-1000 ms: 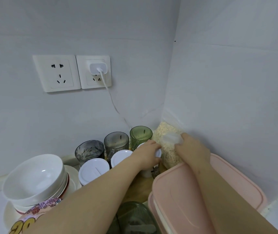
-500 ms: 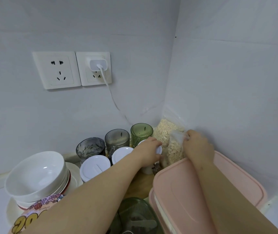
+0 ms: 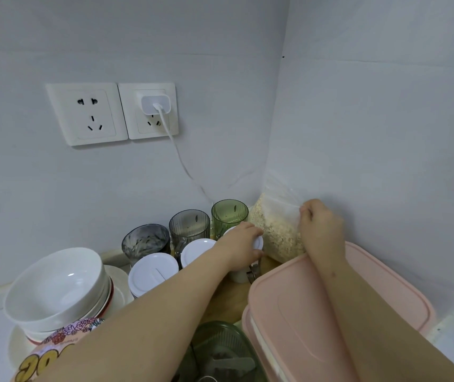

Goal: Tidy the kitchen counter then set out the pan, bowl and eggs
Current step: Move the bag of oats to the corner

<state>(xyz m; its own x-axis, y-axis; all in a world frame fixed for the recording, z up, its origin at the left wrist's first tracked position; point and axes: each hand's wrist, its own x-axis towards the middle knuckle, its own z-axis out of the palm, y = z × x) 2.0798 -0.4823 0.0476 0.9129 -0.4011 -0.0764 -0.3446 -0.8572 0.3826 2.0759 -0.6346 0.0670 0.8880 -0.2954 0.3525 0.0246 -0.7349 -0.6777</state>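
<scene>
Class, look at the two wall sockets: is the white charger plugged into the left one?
No, the charger sits in the right socket, while the left socket has nothing plugged in.

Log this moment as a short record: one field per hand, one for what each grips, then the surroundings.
left hand: gripping the top of a white-lidded jar
right hand: pinching the upper edge of a clear bag of oats
bag position: upright in the wall corner, behind the pink container
jar position: on the counter, in front of the green tumbler
bowls: white bowls stacked at the near left
wall: charger plugged into a socket
pan, eggs: not in view
</scene>
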